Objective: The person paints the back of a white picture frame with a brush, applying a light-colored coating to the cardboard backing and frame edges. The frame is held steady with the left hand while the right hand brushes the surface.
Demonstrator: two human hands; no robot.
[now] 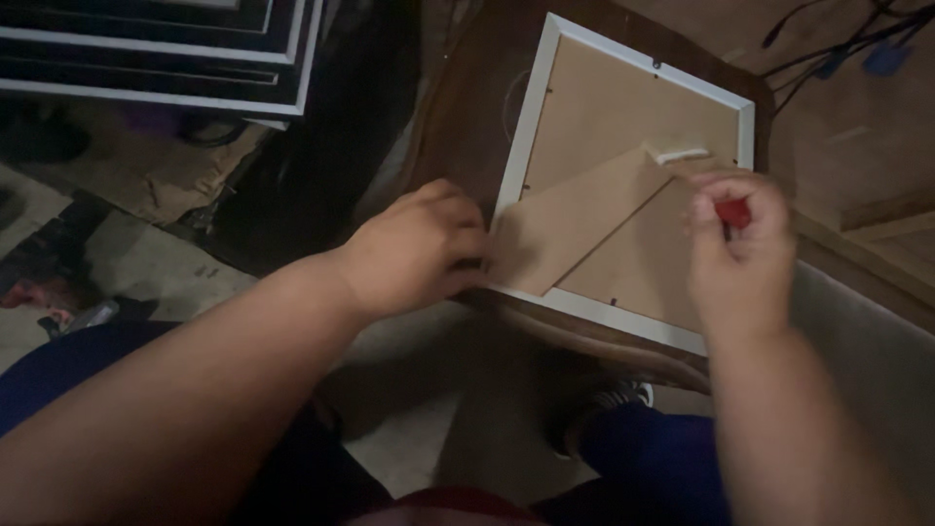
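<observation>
A white picture frame lies face down on a dark round wooden stool, its brown backing board up. A brown easel stand slants across the board. My left hand rests with curled fingers on the frame's left edge, at the lower end of the stand. My right hand grips a red-handled tool over the frame's right side, just below a small white piece at the stand's top end. The tool's tip is hidden by my fingers.
A stack of dark frames with white edges lies on the floor at upper left. Flattened cardboard lies below it. Cables run across the wooden floor at upper right. My shoe shows under the stool.
</observation>
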